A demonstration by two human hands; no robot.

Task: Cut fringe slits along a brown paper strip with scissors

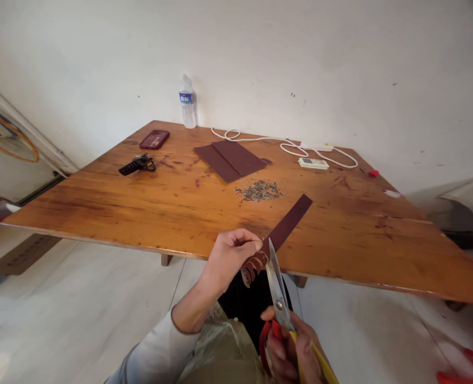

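My left hand [230, 258] pinches a dark reddish-brown strip [290, 218] between thumb and fingers at the table's front edge. The strip's far end points away to the right. Its near end is cut into curled, fringe-like slits and hangs past the edge. My right hand [286, 346] grips scissors [278, 298] with red and yellow handles. The blades point upward, with their tips against the strip just right of my left thumb. Beyond the strip lies a heap of small brown and grey clippings [259, 191].
Two brown sheets [230, 160] overlap on the wooden table [140, 213]. A phone [154, 140], a black hair clip [137, 164] and a water bottle [187, 104] are at the back left. A white power cord [260, 139] runs along the wall beside a small white device [313, 164].
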